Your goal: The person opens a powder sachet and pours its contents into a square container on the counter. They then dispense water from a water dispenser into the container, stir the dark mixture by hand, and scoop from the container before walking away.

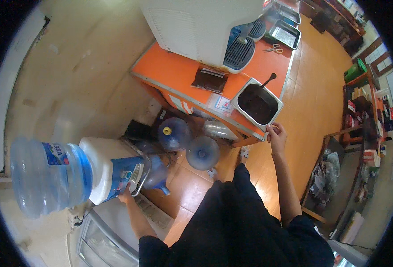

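My right hand [276, 135] pinches the near corner of a square metal pan [276, 113], which holds dark brown contents and a dark spoon [269, 80]. The pan rests at the corner of an orange counter [176, 75]. To the left, my left hand [126, 193] is at the front of a white and blue water dispenser [99, 167] topped by a large clear water bottle [49, 177]; its fingers are partly hidden, so their grip is unclear. A dark plastic packet [210, 80] and a small clear packet [221, 104] with a printed label lie beside the pan.
A large white machine [203, 26] with drip trays [240, 55] stands on the counter. Scissors [275, 49] and metal trays [285, 33] are farther along. Large water bottles [202, 153] sit on the floor below. A glass-topped chest freezer [106, 237] is at lower left, shelves [356, 126] at right.
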### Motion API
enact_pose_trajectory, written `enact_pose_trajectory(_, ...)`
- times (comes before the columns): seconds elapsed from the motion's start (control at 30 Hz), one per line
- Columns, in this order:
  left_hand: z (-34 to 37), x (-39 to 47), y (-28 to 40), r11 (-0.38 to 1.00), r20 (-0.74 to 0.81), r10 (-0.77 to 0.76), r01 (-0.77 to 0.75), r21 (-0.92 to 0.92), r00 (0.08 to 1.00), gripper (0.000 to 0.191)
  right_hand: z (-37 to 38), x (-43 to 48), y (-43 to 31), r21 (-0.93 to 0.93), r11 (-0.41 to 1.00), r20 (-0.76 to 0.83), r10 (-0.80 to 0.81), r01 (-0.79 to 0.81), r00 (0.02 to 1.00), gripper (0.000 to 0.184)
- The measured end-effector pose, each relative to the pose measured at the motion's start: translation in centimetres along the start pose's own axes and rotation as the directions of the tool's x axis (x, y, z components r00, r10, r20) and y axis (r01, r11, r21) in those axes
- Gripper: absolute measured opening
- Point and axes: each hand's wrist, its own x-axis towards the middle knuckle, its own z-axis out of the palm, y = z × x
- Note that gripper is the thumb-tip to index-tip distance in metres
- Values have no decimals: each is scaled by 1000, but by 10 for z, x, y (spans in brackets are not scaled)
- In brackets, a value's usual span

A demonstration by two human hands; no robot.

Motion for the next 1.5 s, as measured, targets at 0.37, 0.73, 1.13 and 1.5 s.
enact_pose_trajectory(0.37, 20, 22, -31, 999, -37, -44, 43, -28, 998, 89, -13, 39, 72, -386, 922, -262, -125, 15, 957, 37)
enact_pose_trajectory(0.73, 18, 16, -28, 939, 54, -54, 69, -338, 997, 79, 26, 79, 120, -459, 859, -444, -2, -226, 896, 53)
enact_pose_trajectory(1.13, 8, 8, -21, 993, 45, 28, -23, -114, 999, 88, 21, 82, 135, -725, 677, -341, -196, -124, 919, 57)
enact_pose_trajectory(1.5, 9, -8, -14, 968, -270, 239, -210, 135, 933, 87, -13, 102, 207, -737, 656, -258, -499, 166, 827, 106)
